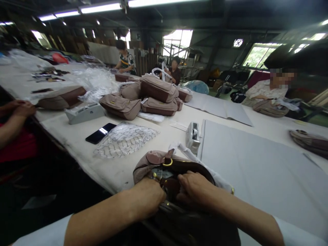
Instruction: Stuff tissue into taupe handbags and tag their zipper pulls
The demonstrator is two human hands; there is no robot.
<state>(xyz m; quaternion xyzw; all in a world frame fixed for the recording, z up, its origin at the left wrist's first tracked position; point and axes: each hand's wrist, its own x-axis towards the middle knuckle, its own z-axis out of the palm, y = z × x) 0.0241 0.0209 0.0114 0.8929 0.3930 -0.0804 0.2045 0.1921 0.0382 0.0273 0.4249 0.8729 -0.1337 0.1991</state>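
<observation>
Right in front of me, at the edge of the bench, the taupe bag gapes upward, presumably so both hands can reach inside. My left grip curls tightly by the brass hardware; my right grip is half bent at the opposite side. What either holds, I can't tell, hidden in there! The white-wrapped strap lies along the far rim, seemingly covered against scuffs.
</observation>
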